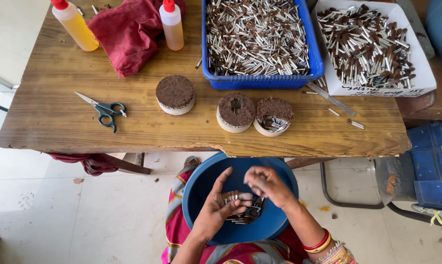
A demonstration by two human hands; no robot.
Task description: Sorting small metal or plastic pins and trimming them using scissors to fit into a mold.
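Bundle of short metal-stemmed, brown-tipped pins point(233, 197), gathered in the palm of the left hand point(215, 208), thumb raised, fingers curled under and around the bundle; held over a round blue basin point(201, 183) resting on the lap, below the near edge of the table. Right hand point(266, 185) just beside, fingers bent and pinched at the top of the bundle, touching the pins; red and yellow bangles point(318, 243) on the right wrist. More loose pins and a small dark scissor-like tool point(253, 211) lying in the basin under the hands. Worn wooden table point(133, 117) beyond the basin, its near edge chipped. Three low round holders with brown tops: one full point(175, 93) at centre, one with a small gap point(236, 111) to its right, one partly opened with pins showing point(273, 115) touching the second. Grey-handled scissors point(103, 108) to the left, well apart. Metal ruler point(331, 99) and a few stray pins point(356, 124) to the right. Blue rectangular crate point(317, 54) of silver-stemmed pins at the far edge; white cardboard tray point(424, 73) of brown-tipped pins beside it. Two squeeze bottles with red caps, one yellow point(76, 24), one orange point(172, 27), flanking a crumpled red cloth point(128, 32)
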